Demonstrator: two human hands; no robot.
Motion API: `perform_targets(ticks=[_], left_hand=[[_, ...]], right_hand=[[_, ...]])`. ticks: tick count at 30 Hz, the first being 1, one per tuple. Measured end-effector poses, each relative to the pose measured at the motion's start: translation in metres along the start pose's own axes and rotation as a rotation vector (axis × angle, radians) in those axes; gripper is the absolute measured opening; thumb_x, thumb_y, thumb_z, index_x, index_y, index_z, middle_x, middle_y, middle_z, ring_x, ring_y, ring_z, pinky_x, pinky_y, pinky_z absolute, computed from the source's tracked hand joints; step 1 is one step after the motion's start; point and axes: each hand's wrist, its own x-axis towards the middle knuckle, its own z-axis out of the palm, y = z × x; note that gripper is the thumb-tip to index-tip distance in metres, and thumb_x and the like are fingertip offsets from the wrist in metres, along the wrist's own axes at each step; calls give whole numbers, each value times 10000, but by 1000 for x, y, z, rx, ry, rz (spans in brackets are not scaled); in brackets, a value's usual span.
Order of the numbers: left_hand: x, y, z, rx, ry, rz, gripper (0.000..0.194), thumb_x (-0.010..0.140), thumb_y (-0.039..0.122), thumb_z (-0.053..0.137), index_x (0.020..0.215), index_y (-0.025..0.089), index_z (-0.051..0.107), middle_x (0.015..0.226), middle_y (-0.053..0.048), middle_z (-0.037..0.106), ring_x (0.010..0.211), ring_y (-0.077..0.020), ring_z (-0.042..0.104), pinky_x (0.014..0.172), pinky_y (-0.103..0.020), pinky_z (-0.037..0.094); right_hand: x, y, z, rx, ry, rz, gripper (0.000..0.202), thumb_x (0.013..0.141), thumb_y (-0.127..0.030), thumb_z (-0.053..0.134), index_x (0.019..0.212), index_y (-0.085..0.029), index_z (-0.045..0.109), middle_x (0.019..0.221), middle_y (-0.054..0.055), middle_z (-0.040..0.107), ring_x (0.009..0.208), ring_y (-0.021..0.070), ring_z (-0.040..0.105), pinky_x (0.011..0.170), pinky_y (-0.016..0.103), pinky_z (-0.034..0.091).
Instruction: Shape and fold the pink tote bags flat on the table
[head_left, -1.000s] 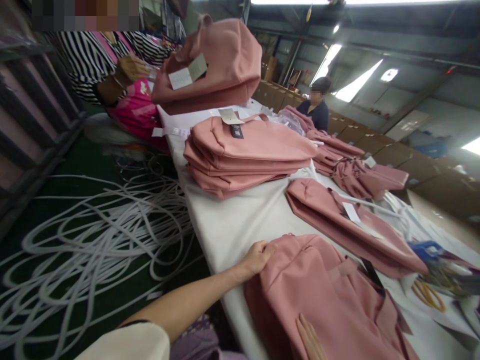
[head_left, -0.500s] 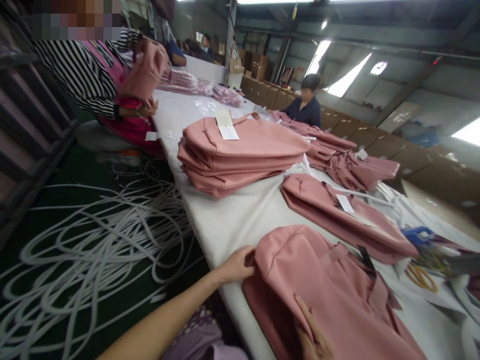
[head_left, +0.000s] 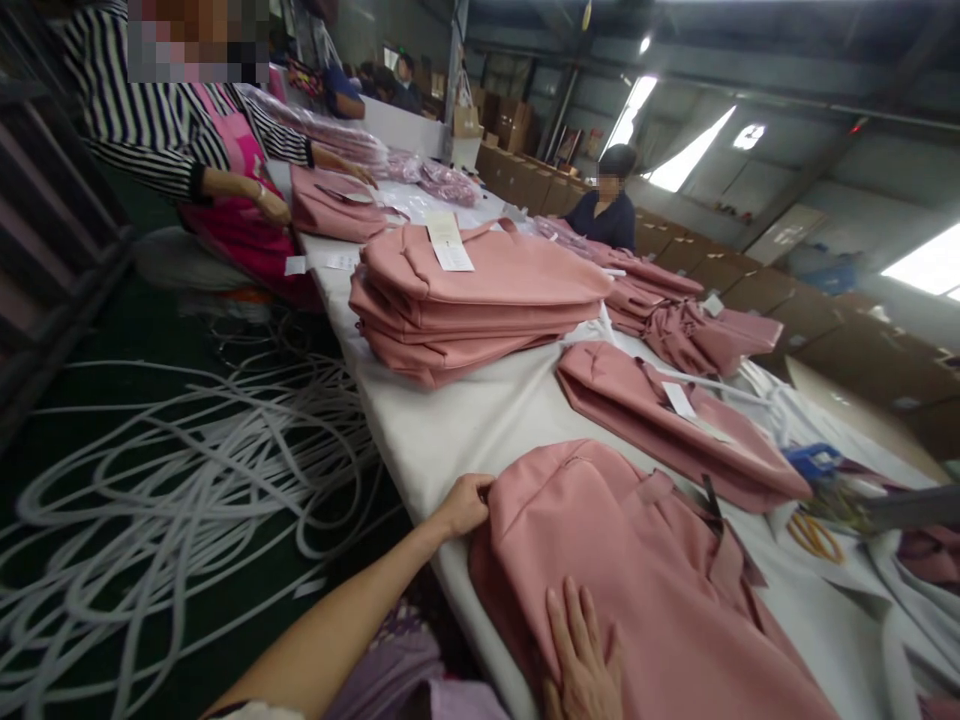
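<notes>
A large pink bag (head_left: 645, 580) lies in front of me on the white-covered table (head_left: 442, 450). My left hand (head_left: 465, 505) is closed at the bag's upper left edge, its fingertips partly hidden behind the pink material. My right hand (head_left: 581, 650) rests flat on the bag's front, fingers stretched out. Beyond the bag lies another pink bag (head_left: 675, 430) with a white tag (head_left: 679, 400). A stack of pink bags (head_left: 480, 290) stands farther back, with a paper tag on top.
At the far left a person in striped sleeves (head_left: 150, 130) touches a pink bag (head_left: 337, 203). White tubing (head_left: 187, 480) lies coiled on the floor. Yellow-handled scissors (head_left: 815, 538) and a blue object (head_left: 811, 460) lie at right. Another person (head_left: 606, 215) stands behind the table.
My right hand has moved up and left and now lies flat on the bag. The striped-sleeved person's bag has come down from the air onto the table. The view has shifted slightly.
</notes>
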Motion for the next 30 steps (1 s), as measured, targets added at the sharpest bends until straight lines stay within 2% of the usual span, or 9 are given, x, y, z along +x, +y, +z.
perform_targets(ticks=[3, 6, 9, 12, 14, 18, 24, 27, 30], left_hand=[[4, 39, -17, 60, 137, 37, 106, 665, 182, 591, 723, 131, 664, 675, -55, 665, 651, -217, 624, 655, -334, 524], [-12, 103, -18, 115, 356, 225, 389, 865, 272, 475, 1226, 170, 576, 1246, -106, 610, 1152, -239, 562, 1033, -400, 410], [-36, 129, 8, 365, 176, 665, 541, 903, 335, 502, 1429, 257, 399, 1488, -61, 401, 1413, -281, 273, 1185, -498, 119], [-40, 90, 42, 564, -321, 648, 597, 855, 407, 601, 1415, 296, 424, 1483, -68, 414, 1443, -321, 178, 1170, -570, -5], [-29, 52, 53, 573, -389, 552, 665, 809, 434, 656, 1409, 245, 442, 1484, -119, 399, 1429, -370, 198, 1151, -617, 45], [-11, 20, 41, 381, -332, 457, 516, 819, 450, 636, 1299, 272, 567, 1468, -58, 437, 1420, -305, 257, 1192, -506, 79], [-13, 15, 4, 25, 154, 89, 463, 973, 301, 225, 1383, 152, 380, 1444, -158, 407, 1324, -244, 414, 1108, -422, 344], [-13, -3, 0, -160, 107, -89, 452, 903, 229, 386, 1343, 128, 393, 1278, -183, 541, 999, -225, 634, 826, -354, 533], [-13, -10, -1, -321, 16, -148, 585, 797, 193, 587, 1348, 140, 399, 1239, -159, 564, 968, -188, 631, 778, -279, 520]], right_hand=[[-1, -4, 6, -93, -40, 30, 804, 865, -231, 423, 1531, -264, -27, 1502, 146, 319, 1337, 391, 369, 980, 687, 319], [-4, 1, 8, -100, -59, 1, 811, 859, -266, 436, 1536, -221, -9, 1520, 128, 285, 1364, 375, 329, 998, 640, 339], [-7, 6, 9, -97, -31, -14, 830, 849, -247, 423, 1531, -144, -39, 1509, 147, 306, 1375, 355, 317, 1019, 598, 344], [-8, 8, 12, -98, 24, -39, 842, 841, -246, 429, 1527, -110, -40, 1465, 171, 386, 1342, 343, 379, 1017, 550, 358], [-9, 10, 16, -98, 56, -46, 846, 830, -256, 438, 1532, -130, -17, 1430, 166, 444, 1300, 345, 438, 1016, 535, 353], [-12, 15, 15, -72, 51, -52, 828, 855, -288, 435, 1534, -136, -16, 1425, 156, 457, 1257, 345, 485, 1015, 489, 361], [48, -29, -22, -108, 68, 64, 760, 872, -307, 469, 1527, -114, 135, 1471, 229, 358, 1308, 412, 396, 1034, 603, 305], [103, -53, -42, -37, -101, 144, 676, 753, -116, 473, 1426, -94, 417, 1478, 224, 348, 1342, 430, 332, 1035, 615, 306], [136, -41, -57, 295, -294, 268, 583, 713, -91, 418, 1264, -94, 606, 1185, 171, 647, 1112, 348, 592, 891, 439, 492]])
